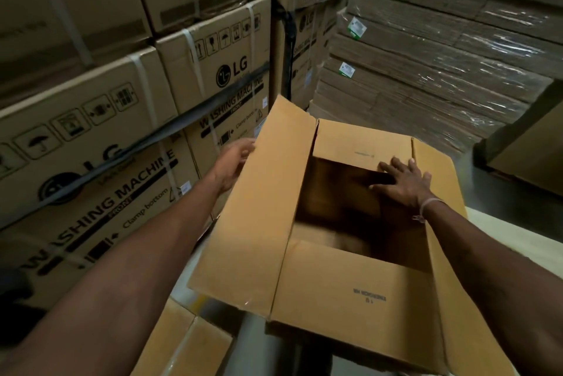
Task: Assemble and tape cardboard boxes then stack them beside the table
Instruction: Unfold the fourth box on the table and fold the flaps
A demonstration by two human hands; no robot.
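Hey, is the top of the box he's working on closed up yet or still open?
Still open. The cardboard box has its flaps spread and a dark gap showing inside; the right hand presses the far flap.

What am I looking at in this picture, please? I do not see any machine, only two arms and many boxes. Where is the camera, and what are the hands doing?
There is no machine here. A person wears one wide camera on the head, looking forward and down, so you see that person's own two bare arms.

Between them is an open brown cardboard box with its flaps not yet closed. The left hand holds the edge of the long raised flap on the left. The right hand, fingers spread flat, presses on the short far flap. The box seems to rest on a pale table.

Behind stand large printed washing-machine cartons and wrapped stacks of flat cardboard sheets. No tape is visible.
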